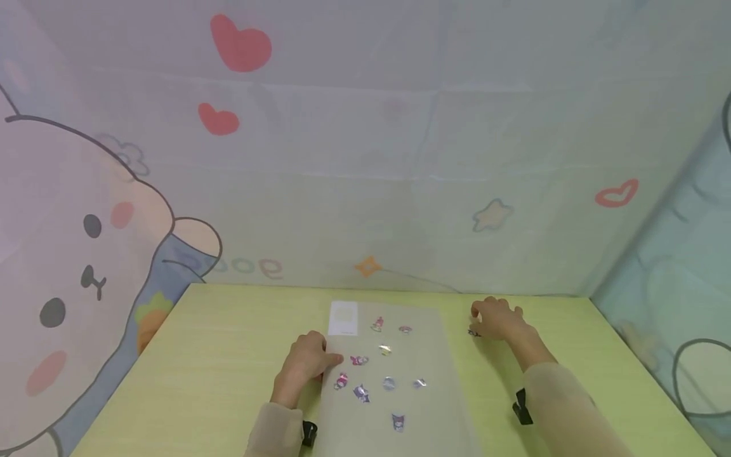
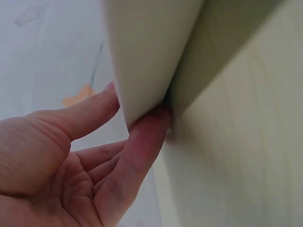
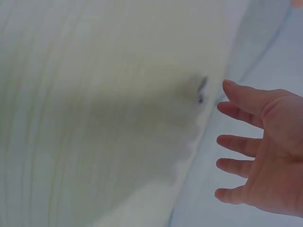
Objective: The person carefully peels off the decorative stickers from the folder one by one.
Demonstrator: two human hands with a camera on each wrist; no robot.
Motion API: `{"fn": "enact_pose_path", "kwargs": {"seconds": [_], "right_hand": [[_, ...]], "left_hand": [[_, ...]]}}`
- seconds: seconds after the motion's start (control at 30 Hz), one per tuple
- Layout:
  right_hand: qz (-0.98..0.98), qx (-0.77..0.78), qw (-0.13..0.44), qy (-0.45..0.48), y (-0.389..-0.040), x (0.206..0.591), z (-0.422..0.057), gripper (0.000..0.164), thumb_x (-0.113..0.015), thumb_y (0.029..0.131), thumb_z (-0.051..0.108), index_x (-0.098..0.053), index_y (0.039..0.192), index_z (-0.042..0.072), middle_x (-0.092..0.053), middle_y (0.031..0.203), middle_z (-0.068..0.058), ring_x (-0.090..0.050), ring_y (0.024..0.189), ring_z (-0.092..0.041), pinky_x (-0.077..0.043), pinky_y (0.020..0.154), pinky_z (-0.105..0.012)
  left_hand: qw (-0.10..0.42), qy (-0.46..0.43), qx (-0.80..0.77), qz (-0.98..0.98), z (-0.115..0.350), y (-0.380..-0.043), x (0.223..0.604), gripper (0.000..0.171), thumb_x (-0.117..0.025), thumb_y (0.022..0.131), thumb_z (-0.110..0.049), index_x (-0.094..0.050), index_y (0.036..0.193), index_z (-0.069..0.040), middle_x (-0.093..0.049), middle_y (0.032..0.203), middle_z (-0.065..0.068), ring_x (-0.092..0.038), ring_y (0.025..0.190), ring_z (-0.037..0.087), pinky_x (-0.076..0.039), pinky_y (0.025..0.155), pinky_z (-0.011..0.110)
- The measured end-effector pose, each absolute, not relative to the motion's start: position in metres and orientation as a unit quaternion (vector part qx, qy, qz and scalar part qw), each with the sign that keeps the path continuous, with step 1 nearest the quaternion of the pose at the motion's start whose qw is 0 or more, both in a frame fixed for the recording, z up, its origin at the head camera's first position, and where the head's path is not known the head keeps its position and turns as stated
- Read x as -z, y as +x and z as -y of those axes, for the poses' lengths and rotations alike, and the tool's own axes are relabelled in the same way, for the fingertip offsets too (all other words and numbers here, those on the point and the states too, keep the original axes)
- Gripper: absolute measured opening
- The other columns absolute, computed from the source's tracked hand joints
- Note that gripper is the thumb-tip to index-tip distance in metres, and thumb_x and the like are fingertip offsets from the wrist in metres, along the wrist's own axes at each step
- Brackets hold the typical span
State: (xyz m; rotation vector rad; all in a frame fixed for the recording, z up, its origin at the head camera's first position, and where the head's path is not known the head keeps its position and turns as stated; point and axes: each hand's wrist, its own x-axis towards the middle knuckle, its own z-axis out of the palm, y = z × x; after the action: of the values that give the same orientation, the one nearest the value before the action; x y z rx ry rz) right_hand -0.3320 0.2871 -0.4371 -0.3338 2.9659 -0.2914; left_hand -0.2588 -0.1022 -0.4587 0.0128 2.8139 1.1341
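A pale rectangular board [image 1: 422,422] lies on the table, with several small cartoon stickers [image 1: 361,393] scattered over it. My left hand [image 1: 308,360] pinches its left edge. In the left wrist view the thumb of the left hand [image 2: 42,151] lies on one side of the board [image 2: 147,52] and a bent finger tucks under the edge. To the right of the board, my right hand [image 1: 495,319] hovers over a small dark-patterned piece [image 1: 474,332] on the table. The right wrist view shows this right hand [image 3: 274,156] with fingers spread, apart from the small piece [image 3: 202,90].
A white card [image 1: 342,319] with a faint square lies at the board's top left corner. The yellow-green table [image 1: 228,355] ends at a cartoon-printed cloth [image 1: 354,209] behind it. Black clips [image 1: 522,407] show near both sleeves.
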Motion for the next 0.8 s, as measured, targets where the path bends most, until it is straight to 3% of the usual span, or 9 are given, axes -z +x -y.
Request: {"fn": "enact_pose_path", "kwargs": {"seconds": [0.1, 0.3, 0.53, 0.8], "right_hand": [[-0.985, 0.115, 0.059, -0.11, -0.331, 0.432, -0.284, 0.03, -0.065, 0.094, 0.027, -0.059, 0.115, 0.006, -0.049, 0.129, -0.028, -0.042, 0.115, -0.054, -0.028, 0.089, -0.077], [-0.978, 0.167, 0.041, -0.117, -0.319, 0.417, -0.271, 0.041, -0.063, 0.095, 0.03, -0.057, 0.125, 0.002, -0.048, 0.134, -0.029, -0.042, 0.118, -0.054, -0.035, 0.086, -0.073], [-0.967, 0.218, 0.013, -0.128, -0.296, 0.411, -0.253, 0.044, -0.063, 0.095, 0.03, -0.056, 0.128, 0.001, -0.048, 0.136, -0.027, -0.04, 0.123, -0.053, -0.035, 0.088, -0.072], [-0.954, 0.274, 0.013, -0.124, -0.263, 0.415, -0.236, 0.044, -0.063, 0.095, 0.026, -0.054, 0.13, 0.0, -0.047, 0.139, -0.024, -0.037, 0.129, -0.049, -0.035, 0.099, -0.064]], "left_hand": [[0.056, 0.002, -0.377, -0.925, 0.103, -0.258, 0.459, 0.024, -0.077, 0.085, -0.018, -0.065, 0.083, 0.002, -0.059, 0.065, 0.008, -0.058, 0.054, 0.018, -0.047, 0.05, 0.029], [0.053, 0.013, -0.383, -0.922, 0.102, -0.256, 0.455, 0.023, -0.077, 0.085, -0.017, -0.066, 0.085, 0.004, -0.061, 0.068, 0.008, -0.06, 0.055, 0.018, -0.048, 0.051, 0.029], [0.056, 0.022, -0.381, -0.922, 0.104, -0.254, 0.454, 0.023, -0.076, 0.086, -0.017, -0.066, 0.085, 0.004, -0.061, 0.067, 0.009, -0.06, 0.054, 0.019, -0.048, 0.051, 0.029], [0.06, 0.019, -0.381, -0.922, 0.101, -0.258, 0.453, 0.024, -0.076, 0.086, -0.018, -0.065, 0.085, 0.003, -0.061, 0.067, 0.008, -0.059, 0.055, 0.019, -0.048, 0.051, 0.029]]}}
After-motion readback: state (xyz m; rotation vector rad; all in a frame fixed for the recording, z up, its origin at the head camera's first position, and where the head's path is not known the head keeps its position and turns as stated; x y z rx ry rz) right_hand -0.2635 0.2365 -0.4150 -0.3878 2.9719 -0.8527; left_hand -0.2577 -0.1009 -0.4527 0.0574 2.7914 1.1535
